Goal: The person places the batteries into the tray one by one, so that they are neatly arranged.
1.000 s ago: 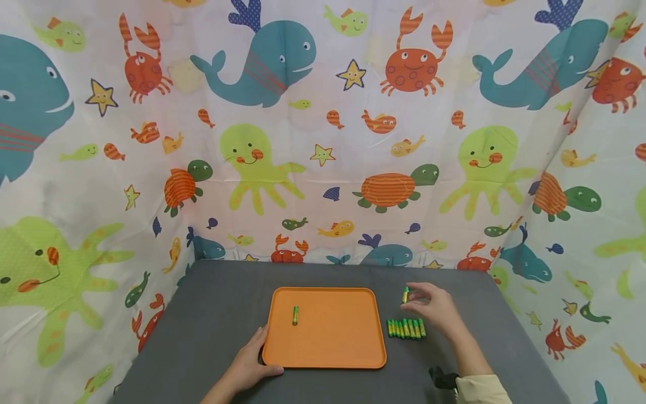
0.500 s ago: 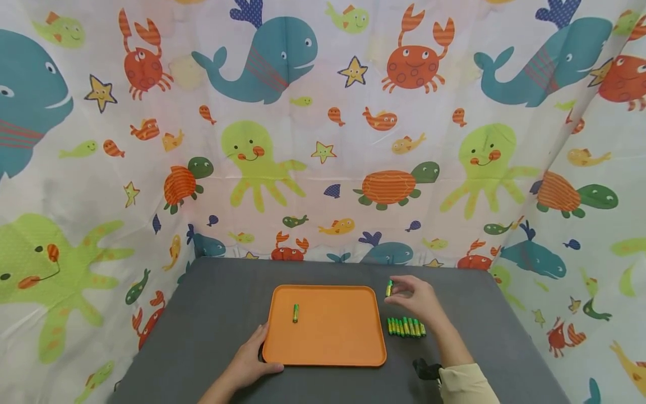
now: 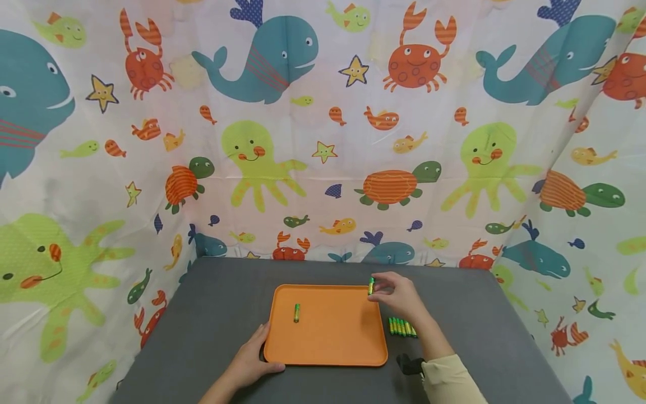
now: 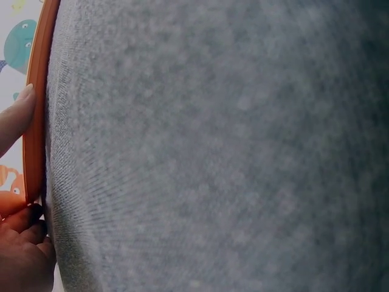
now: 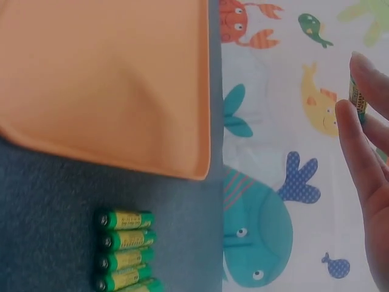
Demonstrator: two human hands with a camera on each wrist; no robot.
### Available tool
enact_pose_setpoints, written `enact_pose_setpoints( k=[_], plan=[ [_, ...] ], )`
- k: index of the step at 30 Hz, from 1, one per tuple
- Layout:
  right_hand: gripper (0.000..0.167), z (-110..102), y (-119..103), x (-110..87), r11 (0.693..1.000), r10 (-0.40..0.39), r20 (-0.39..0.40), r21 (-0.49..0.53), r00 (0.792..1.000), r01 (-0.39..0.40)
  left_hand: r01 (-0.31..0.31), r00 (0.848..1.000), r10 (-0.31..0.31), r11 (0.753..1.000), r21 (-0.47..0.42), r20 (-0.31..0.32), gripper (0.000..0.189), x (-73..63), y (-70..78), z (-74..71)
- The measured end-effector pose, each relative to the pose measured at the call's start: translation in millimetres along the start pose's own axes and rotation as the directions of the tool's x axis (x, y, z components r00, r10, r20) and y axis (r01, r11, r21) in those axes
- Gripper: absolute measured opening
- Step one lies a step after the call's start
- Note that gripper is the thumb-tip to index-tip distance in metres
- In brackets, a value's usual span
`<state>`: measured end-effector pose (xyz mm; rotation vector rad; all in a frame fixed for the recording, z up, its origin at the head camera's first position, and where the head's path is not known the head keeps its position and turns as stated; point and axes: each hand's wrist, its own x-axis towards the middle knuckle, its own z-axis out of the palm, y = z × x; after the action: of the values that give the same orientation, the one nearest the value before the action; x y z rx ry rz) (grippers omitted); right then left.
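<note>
Tray (image 3: 325,342): flat on the table (image 3: 217,297).
Lone battery (image 3: 296,313): on the tray, toward 10 o'clock.
Battery row (image 3: 402,327): on the table, just beside the tray's 3 o'clock side.
Left hand (image 3: 250,359): at the tray's rim, 8 o'clock.
Right hand (image 3: 398,294): raised, 2 o'clock from the tray's middle.
Held battery (image 3: 371,286): between the right hand's fingertips, near the tray's far corner.
Curtain (image 3: 323,191): behind the table, 12 o'clock.
</note>
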<state>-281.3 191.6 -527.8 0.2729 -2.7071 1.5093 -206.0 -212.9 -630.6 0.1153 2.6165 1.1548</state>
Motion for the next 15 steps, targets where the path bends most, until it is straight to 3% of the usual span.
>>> enact_pose_setpoints(
  k=[8,15],
  plan=[
    [0.053,11.2,-10.9,5.8,1.0,-0.008,0.014,0.022,1.0,0.008,-0.004,1.0,0.004,1.0,0.0,-0.015,0.122,-0.8,0.9,0.5],
    [0.052,30.8,-20.3,10.5,0.998,-0.053,0.052,-0.021,0.997,0.054,-0.001,1.0,0.001,1.0,0.002,-0.014,0.121,-1.3,2.4,0.6]
  ],
)
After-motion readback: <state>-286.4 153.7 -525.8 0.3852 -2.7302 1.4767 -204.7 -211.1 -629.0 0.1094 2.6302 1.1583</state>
